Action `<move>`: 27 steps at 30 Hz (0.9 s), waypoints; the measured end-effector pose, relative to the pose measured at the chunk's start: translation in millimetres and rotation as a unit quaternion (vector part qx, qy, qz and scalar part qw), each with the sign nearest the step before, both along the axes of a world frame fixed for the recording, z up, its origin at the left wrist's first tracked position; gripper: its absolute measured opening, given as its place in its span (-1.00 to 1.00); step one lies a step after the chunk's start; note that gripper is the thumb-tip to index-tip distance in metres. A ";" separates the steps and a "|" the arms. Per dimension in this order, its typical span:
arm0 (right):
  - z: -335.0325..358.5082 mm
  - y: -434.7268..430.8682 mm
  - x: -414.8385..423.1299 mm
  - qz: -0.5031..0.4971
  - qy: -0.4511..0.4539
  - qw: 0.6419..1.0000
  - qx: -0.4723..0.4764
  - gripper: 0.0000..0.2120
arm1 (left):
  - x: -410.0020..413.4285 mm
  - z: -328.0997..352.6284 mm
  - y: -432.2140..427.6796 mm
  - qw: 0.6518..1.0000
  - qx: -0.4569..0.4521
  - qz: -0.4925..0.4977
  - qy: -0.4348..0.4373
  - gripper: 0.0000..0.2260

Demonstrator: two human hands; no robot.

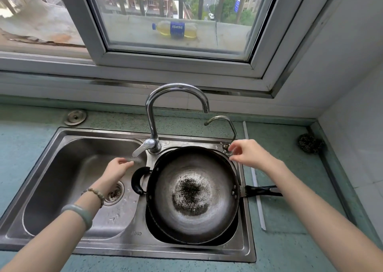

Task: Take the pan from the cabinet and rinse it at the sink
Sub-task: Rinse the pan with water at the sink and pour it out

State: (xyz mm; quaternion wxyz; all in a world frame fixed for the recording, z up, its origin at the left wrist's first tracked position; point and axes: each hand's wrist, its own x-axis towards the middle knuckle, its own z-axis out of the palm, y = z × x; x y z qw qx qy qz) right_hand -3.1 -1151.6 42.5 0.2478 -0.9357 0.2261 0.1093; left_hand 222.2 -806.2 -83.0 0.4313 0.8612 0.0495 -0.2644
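A dark round pan (192, 195) with a burnt patch in its middle sits in the right basin of the steel double sink (87, 244), its long black handle (263, 190) lying over the right rim. The tall chrome faucet (154, 114) arches above the pan. My left hand (118, 169) hovers over the left basin just below the faucet's lever (139, 149), fingers relaxed and holding nothing. My right hand (248, 154) is at the base of the small brass tap (227, 126), its fingertips close around the little valve there.
A steel wool scrubber (309, 143) lies on the green counter at the right wall. A capped hole cover (75, 117) sits behind the left basin. The window frame (165, 62) rises behind the sink, with a bottle (176, 29) on the outer ledge.
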 end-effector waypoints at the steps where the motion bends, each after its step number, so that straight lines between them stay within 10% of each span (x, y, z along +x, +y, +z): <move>1: 17.0 5.9 13.7 -0.009 -0.052 0.999 0.012 -0.83 | 2.0 4.5 -2.1 1.000 -0.024 0.007 -0.002 -0.52; 7: 61.2 22.2 90.2 -0.020 -0.254 0.967 -0.017 -0.81 | -0.4 18.0 -17.5 0.981 -0.169 0.073 0.062 -0.56; 13: 49.3 22.2 134.6 -0.036 -0.183 0.982 -0.025 -0.50 | -3.1 24.6 -25.8 0.954 -0.246 0.112 0.132 -0.68; 27: 54.9 54.5 96.3 0.001 -0.150 0.989 -0.010 -0.81 | -0.7 18.5 -30.8 0.937 -0.281 0.146 0.147 -0.73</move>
